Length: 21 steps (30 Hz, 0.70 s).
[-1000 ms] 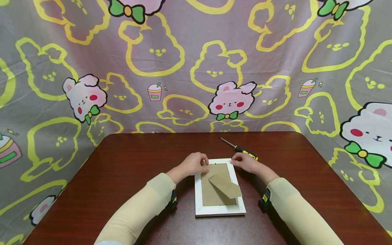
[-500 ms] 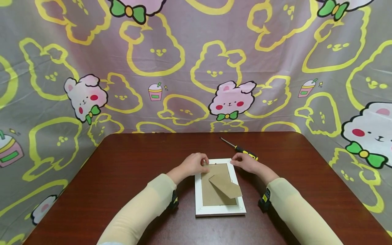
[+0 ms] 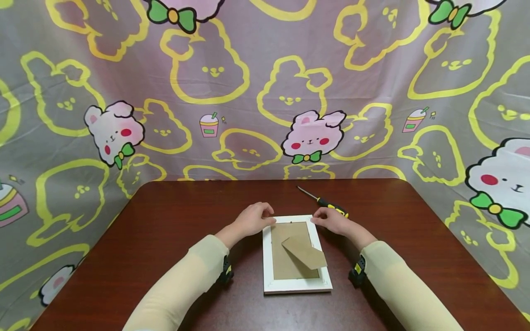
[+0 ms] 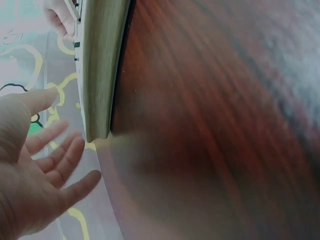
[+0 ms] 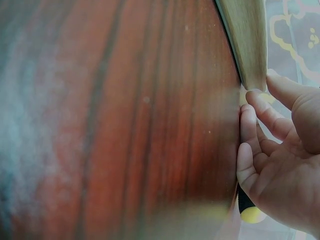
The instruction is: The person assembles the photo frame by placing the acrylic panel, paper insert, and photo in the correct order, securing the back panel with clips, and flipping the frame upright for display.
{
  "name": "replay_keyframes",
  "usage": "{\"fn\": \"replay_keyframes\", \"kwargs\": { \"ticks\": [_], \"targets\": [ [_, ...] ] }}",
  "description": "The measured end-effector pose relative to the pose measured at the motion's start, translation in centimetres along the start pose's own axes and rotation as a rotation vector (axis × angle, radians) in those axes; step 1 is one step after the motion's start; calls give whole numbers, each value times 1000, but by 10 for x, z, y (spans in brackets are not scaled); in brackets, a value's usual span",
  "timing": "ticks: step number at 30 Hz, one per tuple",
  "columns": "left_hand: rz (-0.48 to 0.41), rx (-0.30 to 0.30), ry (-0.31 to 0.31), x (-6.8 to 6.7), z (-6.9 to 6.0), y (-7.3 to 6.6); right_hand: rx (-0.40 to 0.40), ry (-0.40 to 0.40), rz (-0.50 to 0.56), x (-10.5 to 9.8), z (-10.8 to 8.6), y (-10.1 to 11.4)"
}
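A white picture frame (image 3: 268, 262) lies back side up on the table, with its brown backing board showing. Its brown easel stand (image 3: 308, 257) is tilted up off the board. My right hand (image 3: 333, 219) pinches the far right corner; the right wrist view has the thumb (image 5: 285, 90) and forefinger at the end of the pale wooden edge (image 5: 247, 40). By the far left corner is my left hand (image 3: 251, 218). Its fingers are spread and loosely bent in the left wrist view, apart from the frame's edge (image 4: 102, 70), holding nothing.
Beyond my right hand lies a screwdriver (image 3: 331, 208) with a black and yellow handle, its shaft pointing to the far left. The dark red-brown table (image 3: 186, 202) reaches back to a patterned cloth (image 3: 248, 59) that hangs behind and at both sides.
My left hand has moved off the frame's far left part, a little to the left, and its fingers have spread. The right hand stays at its corner. The frame has hardly moved.
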<state>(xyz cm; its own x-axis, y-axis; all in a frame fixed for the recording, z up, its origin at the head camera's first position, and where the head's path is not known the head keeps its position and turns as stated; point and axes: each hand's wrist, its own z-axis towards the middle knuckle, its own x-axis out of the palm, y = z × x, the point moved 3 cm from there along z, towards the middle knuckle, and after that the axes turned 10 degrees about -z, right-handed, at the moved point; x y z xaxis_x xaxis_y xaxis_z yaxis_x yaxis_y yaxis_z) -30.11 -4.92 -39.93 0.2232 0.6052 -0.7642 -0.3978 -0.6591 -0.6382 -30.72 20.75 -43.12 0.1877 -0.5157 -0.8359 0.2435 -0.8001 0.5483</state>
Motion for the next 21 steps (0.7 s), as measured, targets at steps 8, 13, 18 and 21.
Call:
{"fn": "replay_keyframes", "kwargs": {
  "ticks": [8,13,18,21],
  "targets": [
    [-144,-163,163,5,-5,15,0,-4,1,1,0,1],
    [-236,-186,219,8,-6,21,7,3,-6,0,-1,2],
    [-215,-174,197,11,-5,25,-12,8,12,-1,0,-1],
    [-214,-174,179,12,-6,24,-77,-1,29,-3,-2,0]
  ]
}}
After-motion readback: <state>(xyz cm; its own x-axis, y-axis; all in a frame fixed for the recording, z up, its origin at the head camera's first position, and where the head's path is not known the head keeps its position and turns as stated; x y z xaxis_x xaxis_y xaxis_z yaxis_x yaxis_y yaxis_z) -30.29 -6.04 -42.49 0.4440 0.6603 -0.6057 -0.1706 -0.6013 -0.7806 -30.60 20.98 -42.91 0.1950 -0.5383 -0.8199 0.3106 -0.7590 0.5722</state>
